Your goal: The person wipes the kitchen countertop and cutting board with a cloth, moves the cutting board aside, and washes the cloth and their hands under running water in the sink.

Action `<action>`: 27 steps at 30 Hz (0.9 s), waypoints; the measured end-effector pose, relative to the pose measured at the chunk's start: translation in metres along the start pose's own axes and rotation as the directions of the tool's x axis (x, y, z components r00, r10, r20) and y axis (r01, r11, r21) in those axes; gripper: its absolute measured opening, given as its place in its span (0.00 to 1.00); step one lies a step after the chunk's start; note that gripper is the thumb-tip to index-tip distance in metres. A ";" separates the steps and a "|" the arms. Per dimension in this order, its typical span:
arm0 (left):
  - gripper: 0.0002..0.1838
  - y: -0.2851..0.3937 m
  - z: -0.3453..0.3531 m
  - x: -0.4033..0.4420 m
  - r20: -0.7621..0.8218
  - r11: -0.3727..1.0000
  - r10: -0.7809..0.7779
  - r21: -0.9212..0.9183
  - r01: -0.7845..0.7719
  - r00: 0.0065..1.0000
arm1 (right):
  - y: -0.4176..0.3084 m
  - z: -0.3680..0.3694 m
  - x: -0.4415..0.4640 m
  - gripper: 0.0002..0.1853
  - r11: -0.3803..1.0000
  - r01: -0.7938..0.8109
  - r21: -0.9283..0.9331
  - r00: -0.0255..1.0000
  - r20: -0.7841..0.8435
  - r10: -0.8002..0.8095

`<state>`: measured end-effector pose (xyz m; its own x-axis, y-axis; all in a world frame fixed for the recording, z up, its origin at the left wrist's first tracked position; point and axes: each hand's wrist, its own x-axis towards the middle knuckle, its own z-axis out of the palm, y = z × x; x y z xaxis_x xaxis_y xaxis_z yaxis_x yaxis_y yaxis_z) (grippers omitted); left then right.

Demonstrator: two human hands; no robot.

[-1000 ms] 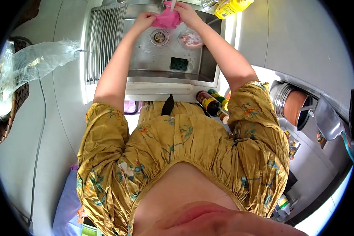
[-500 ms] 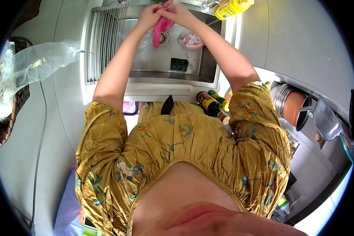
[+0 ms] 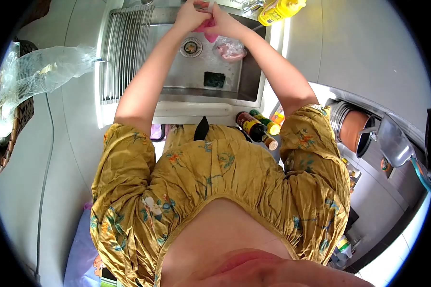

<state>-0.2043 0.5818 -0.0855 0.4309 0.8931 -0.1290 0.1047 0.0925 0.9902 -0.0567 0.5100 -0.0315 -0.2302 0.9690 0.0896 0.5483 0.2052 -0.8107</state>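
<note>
Over the far end of the metal sink [image 3: 177,81], my left hand [image 3: 190,18] and my right hand [image 3: 225,24] are closed together on a bunched pink cloth [image 3: 210,31]. The fingers partly hide the cloth. Close below my right hand lies a clear plastic bag [image 3: 230,49] with something pink inside, perhaps meat. A round drain strainer [image 3: 191,47] sits in the sink floor below my left hand. Nearer to me, a dark green scouring pad [image 3: 214,79] lies flat on the sink bottom.
A rod drying rack [image 3: 124,52] covers the sink's left side. At the back right stands a yellow bottle [image 3: 280,12]. Dark sauce bottles [image 3: 254,126] are by the sink's front. Rightward are a pot [image 3: 354,129] and a metal scoop-like pan [image 3: 395,143]; leftward, a mesh bag [image 3: 52,69].
The pink cloth, which hung down long over the drain, is now gathered up between my hands. The drain strainer is uncovered. My hands have moved slightly apart.
</note>
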 end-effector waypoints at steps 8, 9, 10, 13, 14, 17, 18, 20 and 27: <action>0.20 -0.011 0.012 -0.009 -0.098 0.850 0.066 -0.516 -0.107 0.993 | 0.006 0.009 0.014 0.15 0.961 -0.230 0.152 0.971 -0.028 0.237; 0.18 -0.012 0.016 -0.014 0.011 0.768 0.043 -0.640 -0.026 0.999 | 0.005 0.014 0.016 0.16 0.935 -0.219 0.280 0.959 -0.113 0.259; 0.17 -0.022 0.022 -0.020 0.159 0.884 0.034 -0.465 0.045 0.987 | 0.006 0.015 0.017 0.17 0.895 -0.192 0.403 0.937 -0.195 0.289; 0.16 -0.041 0.032 -0.048 0.452 0.993 -0.111 0.019 0.115 0.885 | 0.021 0.006 0.029 0.20 0.542 -0.237 0.806 0.830 -0.121 0.544; 0.16 -0.033 0.031 -0.064 0.481 0.989 -0.150 0.083 0.126 0.864 | 0.044 -0.001 0.029 0.15 0.543 -0.203 0.815 0.845 -0.134 0.518; 0.16 -0.066 0.038 -0.076 0.484 0.949 -0.302 0.075 0.306 0.821 | 0.087 -0.038 0.014 0.14 0.564 -0.194 0.802 0.866 -0.130 0.483; 0.16 -0.082 0.043 -0.077 0.479 0.920 -0.359 0.040 0.389 0.801 | 0.062 -0.046 0.009 0.12 0.679 -0.227 0.699 0.865 -0.175 0.470; 0.16 -0.086 0.055 -0.082 0.504 0.783 -0.446 -0.181 0.595 0.740 | 0.011 -0.050 -0.004 0.19 0.845 -0.289 0.449 0.864 -0.257 0.432; 0.15 0.019 0.075 -0.077 0.531 0.098 -0.331 -0.803 0.588 0.780 | -0.020 -0.020 -0.062 0.10 0.869 0.282 -0.406 0.956 0.195 -0.219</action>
<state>-0.1685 0.4820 -0.0605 0.7774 0.4324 -0.4568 -0.4561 0.8876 0.0640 -0.0368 0.4483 -0.0093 -0.4972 0.8546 0.1500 0.7380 0.5074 -0.4448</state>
